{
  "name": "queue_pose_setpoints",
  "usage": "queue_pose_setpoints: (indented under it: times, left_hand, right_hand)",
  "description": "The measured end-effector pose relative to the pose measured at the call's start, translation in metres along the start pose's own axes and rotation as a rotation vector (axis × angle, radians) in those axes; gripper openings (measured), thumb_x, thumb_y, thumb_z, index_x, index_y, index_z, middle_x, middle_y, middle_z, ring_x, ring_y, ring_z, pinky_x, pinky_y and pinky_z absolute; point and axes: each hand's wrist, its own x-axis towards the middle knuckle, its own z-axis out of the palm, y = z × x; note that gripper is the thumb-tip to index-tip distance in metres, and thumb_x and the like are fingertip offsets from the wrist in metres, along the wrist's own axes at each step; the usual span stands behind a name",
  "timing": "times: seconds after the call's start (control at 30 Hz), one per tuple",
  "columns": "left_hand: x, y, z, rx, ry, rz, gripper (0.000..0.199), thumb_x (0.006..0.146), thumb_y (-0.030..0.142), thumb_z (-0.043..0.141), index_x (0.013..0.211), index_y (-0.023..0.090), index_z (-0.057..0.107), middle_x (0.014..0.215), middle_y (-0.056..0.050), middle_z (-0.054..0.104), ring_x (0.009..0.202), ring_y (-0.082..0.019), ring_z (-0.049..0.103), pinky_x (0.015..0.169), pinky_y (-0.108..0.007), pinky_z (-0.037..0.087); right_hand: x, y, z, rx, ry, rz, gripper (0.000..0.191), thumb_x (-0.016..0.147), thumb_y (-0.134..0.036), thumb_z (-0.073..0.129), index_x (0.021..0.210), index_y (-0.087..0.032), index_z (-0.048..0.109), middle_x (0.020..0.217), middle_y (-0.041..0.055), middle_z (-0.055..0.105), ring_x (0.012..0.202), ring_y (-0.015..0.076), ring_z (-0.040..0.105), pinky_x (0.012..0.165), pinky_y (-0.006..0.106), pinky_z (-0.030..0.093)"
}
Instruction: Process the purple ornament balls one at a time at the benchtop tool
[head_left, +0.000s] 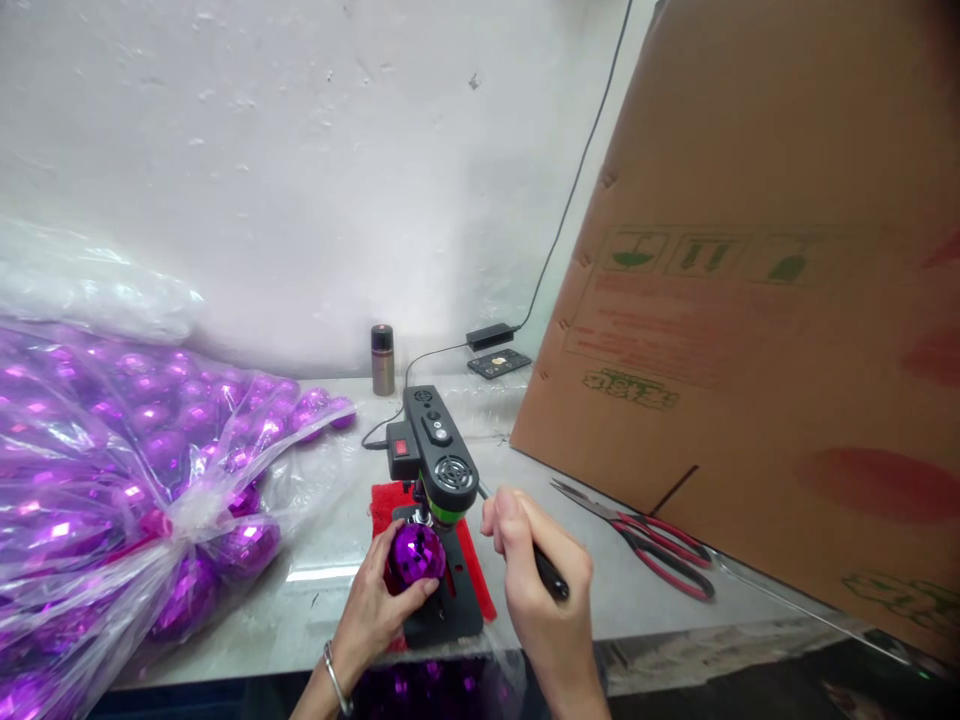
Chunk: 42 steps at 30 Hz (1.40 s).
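Note:
My left hand (379,605), with a bangle at the wrist, grips a shiny purple bauble (417,556) between thumb and fingers. The bauble sits under the head of a small black bench drill press (442,450), above its dark base plate (450,620). My right hand (540,570) is closed around the black-handled feed lever (551,575) on the drill's right side. Where the drill's tip meets the bauble is hidden by the machine head. Red cloth (476,570) lies under the base plate.
Clear plastic bags of purple baubles (150,430) fill the left. A large cardboard box (735,300) leans at right, red-handled scissors (652,540) before it. Behind the drill stand a dark-capped bottle (382,360), power adapter (491,336) and black phone-like slab (499,363). More baubles (435,690) show below the table edge.

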Motion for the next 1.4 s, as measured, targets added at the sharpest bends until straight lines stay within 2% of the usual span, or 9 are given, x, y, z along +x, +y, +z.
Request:
queue_pose_setpoints:
  times: [0.23,0.33,0.43,0.57,0.77,0.93,1.03,1.23,1.4]
  left_hand:
    - [0.002,0.0,0.009,0.036,0.045,0.023,0.075,0.072,0.048,0.082,0.138,0.018,0.064,0.143,-0.019,0.071,0.14,-0.042,0.064,0.123,-0.059,0.048]
    - [0.003,-0.002,0.008,0.026,0.023,0.009,0.077,0.072,0.047,0.083,0.14,0.019,0.062,0.144,-0.018,0.07,0.14,-0.041,0.064,0.123,-0.06,0.047]
    - [0.004,-0.004,0.009,0.048,-0.015,0.054,0.079,0.071,0.043,0.084,0.143,0.019,0.06,0.146,-0.019,0.068,0.141,-0.042,0.061,0.124,-0.063,0.044]
    - [0.002,-0.008,0.021,0.072,-0.034,0.118,0.076,0.068,0.037,0.083,0.139,0.02,0.06,0.142,-0.017,0.067,0.137,-0.041,0.062,0.121,-0.063,0.046]
    - [0.001,-0.02,0.04,0.062,0.023,0.023,0.089,0.064,0.039,0.081,0.144,0.016,0.052,0.142,-0.019,0.066,0.135,-0.042,0.063,0.12,-0.066,0.046]
    - [0.009,-0.013,0.039,0.14,0.0,0.094,0.086,0.061,0.036,0.084,0.141,0.017,0.058,0.14,-0.018,0.071,0.136,-0.045,0.063,0.123,-0.07,0.041]
    - [0.01,-0.009,0.039,0.158,0.007,0.091,0.085,0.062,0.038,0.083,0.14,0.014,0.059,0.14,-0.02,0.071,0.135,-0.046,0.063,0.122,-0.071,0.042]
    - [0.005,-0.012,0.042,0.156,0.031,0.102,0.081,0.062,0.039,0.082,0.136,0.015,0.062,0.135,-0.019,0.073,0.13,-0.045,0.066,0.116,-0.067,0.051]
    - [0.003,-0.025,0.049,0.182,0.07,0.092,0.08,0.061,0.038,0.081,0.136,0.015,0.062,0.131,-0.019,0.073,0.132,-0.047,0.063,0.116,-0.071,0.048]
  right_hand:
    - [0.003,-0.004,0.0,0.006,-0.014,-0.006,0.042,0.108,-0.021,0.046,0.067,-0.022,0.048,0.059,-0.0048,0.05,0.051,0.0083,0.049,0.051,0.02,0.04]
    - [0.005,-0.005,0.0,-0.001,-0.019,-0.001,0.042,0.108,-0.021,0.046,0.066,-0.022,0.048,0.058,-0.0054,0.049,0.051,0.0078,0.048,0.052,0.019,0.04]
    - [0.005,-0.005,0.0,-0.006,-0.015,0.011,0.042,0.108,-0.022,0.047,0.066,-0.022,0.047,0.058,-0.0058,0.047,0.051,0.0073,0.047,0.052,0.018,0.041]
    - [0.004,-0.005,0.001,-0.006,-0.005,0.024,0.042,0.109,-0.022,0.047,0.067,-0.022,0.047,0.059,-0.0061,0.048,0.051,0.0064,0.049,0.052,0.016,0.042]
    - [0.003,-0.004,0.0,-0.015,-0.003,-0.014,0.041,0.108,-0.02,0.047,0.067,-0.021,0.049,0.059,-0.0064,0.049,0.051,0.006,0.049,0.052,0.015,0.042]
    - [0.003,-0.004,-0.001,-0.022,-0.006,-0.026,0.04,0.108,-0.018,0.047,0.068,-0.022,0.049,0.06,-0.0065,0.049,0.051,0.0061,0.048,0.051,0.015,0.042]
    - [0.003,-0.002,-0.001,-0.01,-0.021,-0.04,0.04,0.109,-0.016,0.045,0.07,-0.022,0.049,0.06,-0.0064,0.049,0.052,0.0062,0.049,0.052,0.016,0.041]
    - [-0.009,0.011,-0.003,0.023,-0.027,-0.093,0.034,0.108,-0.009,0.043,0.077,-0.023,0.048,0.065,-0.0057,0.05,0.056,0.0071,0.05,0.054,0.018,0.041]
    - [-0.031,0.027,0.0,0.02,-0.006,-0.079,0.033,0.111,-0.012,0.042,0.081,-0.022,0.054,0.068,-0.0038,0.054,0.054,0.0083,0.045,0.052,0.024,0.034]
